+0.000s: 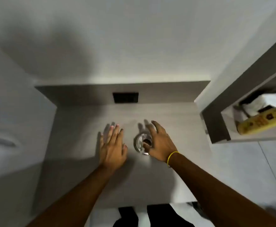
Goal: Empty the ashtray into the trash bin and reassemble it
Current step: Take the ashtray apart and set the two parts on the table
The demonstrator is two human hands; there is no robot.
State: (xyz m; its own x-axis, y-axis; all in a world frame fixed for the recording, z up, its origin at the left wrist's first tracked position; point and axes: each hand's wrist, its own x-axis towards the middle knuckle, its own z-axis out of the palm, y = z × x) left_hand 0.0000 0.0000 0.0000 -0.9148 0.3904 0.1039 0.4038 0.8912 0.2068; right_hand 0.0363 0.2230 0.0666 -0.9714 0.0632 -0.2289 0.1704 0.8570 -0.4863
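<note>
The right hand [160, 145] covers the right side of the small round shiny metal ashtray [141, 143], whose contents blur past telling, while the yellow printed packet [260, 123] in the grey wall shelf [216, 125] at far right is cut by the frame's edge.

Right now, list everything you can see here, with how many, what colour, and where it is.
ashtray: one, shiny silver, on the grey counter, centre, partly under the right hand
counter: one, grey, fills the middle
dark panel: one, black, on the counter's back upstand
yellow packet: one, yellow, in the open niche at right
niche: one, grey-framed, right side
white items: blurred, count unclear, at the back of the niche
wristband: one, yellow, right wrist
hands: left hand open, flat over the counter; right hand open, fingers spread over the ashtray
</note>
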